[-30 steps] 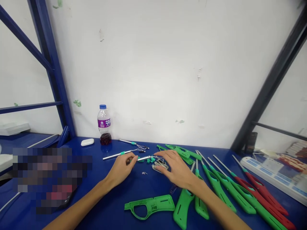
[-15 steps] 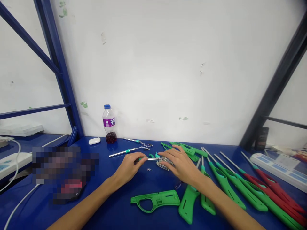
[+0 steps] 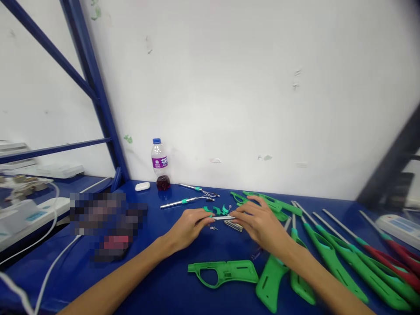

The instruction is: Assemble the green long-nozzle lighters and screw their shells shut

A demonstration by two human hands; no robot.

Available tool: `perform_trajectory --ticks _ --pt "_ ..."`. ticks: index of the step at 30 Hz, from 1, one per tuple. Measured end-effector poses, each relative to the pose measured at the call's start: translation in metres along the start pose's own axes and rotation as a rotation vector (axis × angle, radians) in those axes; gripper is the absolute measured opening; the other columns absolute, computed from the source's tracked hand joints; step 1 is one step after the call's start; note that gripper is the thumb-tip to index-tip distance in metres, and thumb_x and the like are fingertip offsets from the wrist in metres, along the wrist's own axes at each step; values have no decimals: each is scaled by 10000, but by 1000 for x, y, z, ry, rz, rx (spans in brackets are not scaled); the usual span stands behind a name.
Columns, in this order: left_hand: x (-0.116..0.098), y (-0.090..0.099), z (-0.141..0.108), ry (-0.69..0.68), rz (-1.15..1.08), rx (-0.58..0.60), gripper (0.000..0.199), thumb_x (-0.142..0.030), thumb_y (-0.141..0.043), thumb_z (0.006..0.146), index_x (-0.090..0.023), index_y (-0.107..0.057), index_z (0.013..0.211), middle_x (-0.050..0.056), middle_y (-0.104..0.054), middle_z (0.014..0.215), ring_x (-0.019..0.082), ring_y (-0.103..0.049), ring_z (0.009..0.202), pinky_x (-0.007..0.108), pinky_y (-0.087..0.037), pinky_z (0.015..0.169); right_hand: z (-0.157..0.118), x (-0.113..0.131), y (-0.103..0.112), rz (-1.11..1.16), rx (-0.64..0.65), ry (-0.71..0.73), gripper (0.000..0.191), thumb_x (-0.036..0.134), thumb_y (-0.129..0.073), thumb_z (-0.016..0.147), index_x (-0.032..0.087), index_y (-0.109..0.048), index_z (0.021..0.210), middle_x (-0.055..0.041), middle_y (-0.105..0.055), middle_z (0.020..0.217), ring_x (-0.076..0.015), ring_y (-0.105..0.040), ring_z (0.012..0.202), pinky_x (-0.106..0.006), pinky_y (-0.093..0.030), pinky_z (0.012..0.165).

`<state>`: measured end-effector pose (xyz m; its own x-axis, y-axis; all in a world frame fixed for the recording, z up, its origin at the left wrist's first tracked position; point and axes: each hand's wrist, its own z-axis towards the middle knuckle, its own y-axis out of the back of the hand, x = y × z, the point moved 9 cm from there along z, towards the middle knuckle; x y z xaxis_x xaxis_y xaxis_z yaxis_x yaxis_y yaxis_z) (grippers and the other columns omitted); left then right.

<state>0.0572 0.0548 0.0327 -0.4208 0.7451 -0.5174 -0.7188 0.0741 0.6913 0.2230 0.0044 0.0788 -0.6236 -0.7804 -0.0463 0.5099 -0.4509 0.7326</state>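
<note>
The left hand [image 3: 193, 227], its fingertips pinched narrow, grips 1 end of a slim metal tube [image 3: 224, 218] held level above the blue table [image 3: 177, 280]. The right hand [image 3: 262, 223] pinches the tube's other end, near 1 cluster of metal parts [image 3: 234, 225] and small teal pieces [image 3: 216, 210].

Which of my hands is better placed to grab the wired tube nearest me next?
Probably the left. Your left hand is closer to that wired tube, while your right hand would have to reach past it. Both hold the silver rod, so the left should let go first.
</note>
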Motion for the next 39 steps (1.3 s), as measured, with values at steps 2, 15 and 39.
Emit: perform_trajectory --ticks 2,15,39 --pt "-1 -1 -1 14 18 1 318 -418 -547 1068 -204 -782 1073 40 -747 868 176 -661 768 266 -495 742 -1 4 4 -2 -39 41 246 250 -476 1098 218 -720 1099 -21 -755 912 -184 -688 811 -482 -360 1053" --pt "4 1 -7 63 20 -73 244 -392 -796 906 -179 -709 989 -2 -619 875 108 -547 663 206 -466 596 -7 3 -8 8 -7 46 223 245 -429 1110 221 -635 1028 9 -697 868 -182 -654 772 -467 -340 1066" --pt "-7 -4 -7 34 10 13 158 -317 -754 925 -172 -785 980 51 -622 934 139 -569 734 226 -486 612 -13 9 -22 85 47 -19 285 308 -390 1127 284 -667 1060 28 -745 902 -179 -702 764 -469 -291 1091"
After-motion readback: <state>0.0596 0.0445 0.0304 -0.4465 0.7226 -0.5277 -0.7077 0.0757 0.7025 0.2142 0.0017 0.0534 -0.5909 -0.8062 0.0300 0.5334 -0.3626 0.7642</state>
